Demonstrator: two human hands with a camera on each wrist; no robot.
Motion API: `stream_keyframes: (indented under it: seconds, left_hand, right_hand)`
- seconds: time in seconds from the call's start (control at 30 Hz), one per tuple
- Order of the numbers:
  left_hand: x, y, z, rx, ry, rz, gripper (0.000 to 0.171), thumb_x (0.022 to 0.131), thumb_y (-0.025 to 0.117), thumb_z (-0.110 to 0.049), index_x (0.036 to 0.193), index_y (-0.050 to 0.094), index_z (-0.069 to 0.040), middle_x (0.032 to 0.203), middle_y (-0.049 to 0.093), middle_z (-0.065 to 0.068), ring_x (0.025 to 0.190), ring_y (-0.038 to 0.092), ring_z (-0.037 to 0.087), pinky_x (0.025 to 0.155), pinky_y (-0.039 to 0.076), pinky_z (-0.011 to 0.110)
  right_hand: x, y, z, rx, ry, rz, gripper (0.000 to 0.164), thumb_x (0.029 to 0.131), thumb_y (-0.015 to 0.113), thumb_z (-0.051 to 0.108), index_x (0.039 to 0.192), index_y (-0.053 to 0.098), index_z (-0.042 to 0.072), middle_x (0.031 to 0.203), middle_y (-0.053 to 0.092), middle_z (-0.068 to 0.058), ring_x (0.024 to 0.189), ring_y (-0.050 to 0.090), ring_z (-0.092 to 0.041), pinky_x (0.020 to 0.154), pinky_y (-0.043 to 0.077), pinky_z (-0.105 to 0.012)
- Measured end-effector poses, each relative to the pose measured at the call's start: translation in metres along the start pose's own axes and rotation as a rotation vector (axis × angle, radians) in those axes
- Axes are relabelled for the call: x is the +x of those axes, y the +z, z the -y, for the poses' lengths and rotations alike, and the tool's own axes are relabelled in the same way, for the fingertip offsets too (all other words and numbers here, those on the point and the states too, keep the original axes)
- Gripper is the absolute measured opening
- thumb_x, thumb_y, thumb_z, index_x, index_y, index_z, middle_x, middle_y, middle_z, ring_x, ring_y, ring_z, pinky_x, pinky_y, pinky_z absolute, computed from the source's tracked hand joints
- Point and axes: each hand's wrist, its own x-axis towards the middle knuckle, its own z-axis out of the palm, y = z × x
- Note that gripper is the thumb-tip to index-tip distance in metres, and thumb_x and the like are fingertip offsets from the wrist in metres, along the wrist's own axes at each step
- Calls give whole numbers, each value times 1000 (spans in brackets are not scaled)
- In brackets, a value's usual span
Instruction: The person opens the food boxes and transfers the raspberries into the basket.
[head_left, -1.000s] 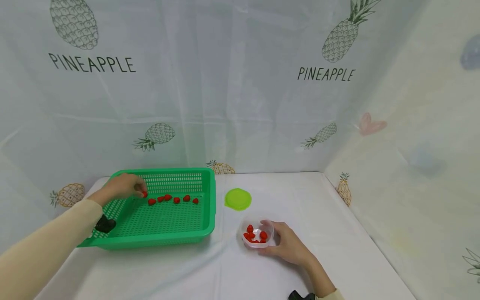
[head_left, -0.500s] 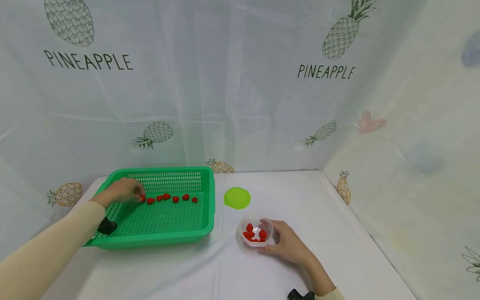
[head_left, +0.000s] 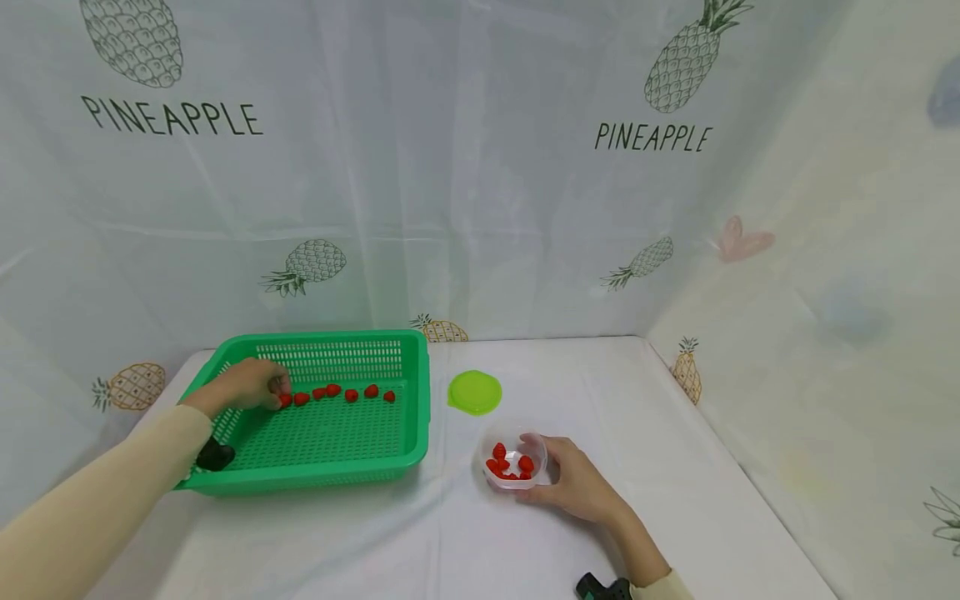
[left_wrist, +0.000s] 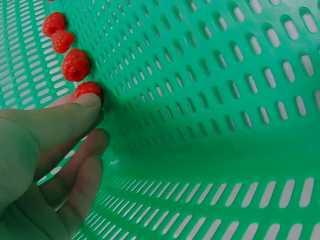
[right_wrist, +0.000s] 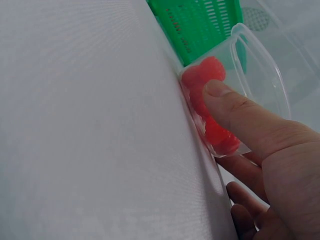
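My left hand (head_left: 249,385) reaches into the green basket (head_left: 315,479) and pinches a red raspberry (left_wrist: 86,91) between thumb and fingertips. That raspberry is at the left end of a loose row of raspberries (left_wrist: 76,65) lying on the slotted basket floor. The thumb covers part of it in the left wrist view. On the white cloth, my right hand (head_left: 576,482) grips a small clear plastic tub (right_wrist: 257,62) from its right side, thumb along the near wall. Several raspberries (head_left: 527,464) lie at the bottom of the tub.
A round lime-green lid (head_left: 475,392) lies flat on the table (head_left: 600,392), behind the tub and right of the basket. A pineapple-print curtain (head_left: 480,183) hangs behind the table. The basket's walls stand up around the left hand.
My left hand has lowered its raspberry to the basket floor, at the left end of the row. The right hand and tub have stayed put; the head view has shifted slightly.
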Motion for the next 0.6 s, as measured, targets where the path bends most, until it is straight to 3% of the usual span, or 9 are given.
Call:
stream_keyframes:
  seconds: [0.47,0.6]
  left_hand:
    - [2,-6,-1,-23,-7,19,22,84,81,5,98,68,-6,96,67,10,89,63,29,70,56,41]
    - [3,-13,-4,26,13,-9,19,88,80,1,104,72,-4,99,70,12,92,67,34,74,59,46]
  right_hand:
    - [0,0,-1,8,0,-1,80,77,95,47,145,64,20,139,64,10,136,52,-24,115,44,-57]
    - [0,0,0,8,5,-4,80,77,96,45,145,64,19,140,64,8,137,52,-25,115,44,-58]
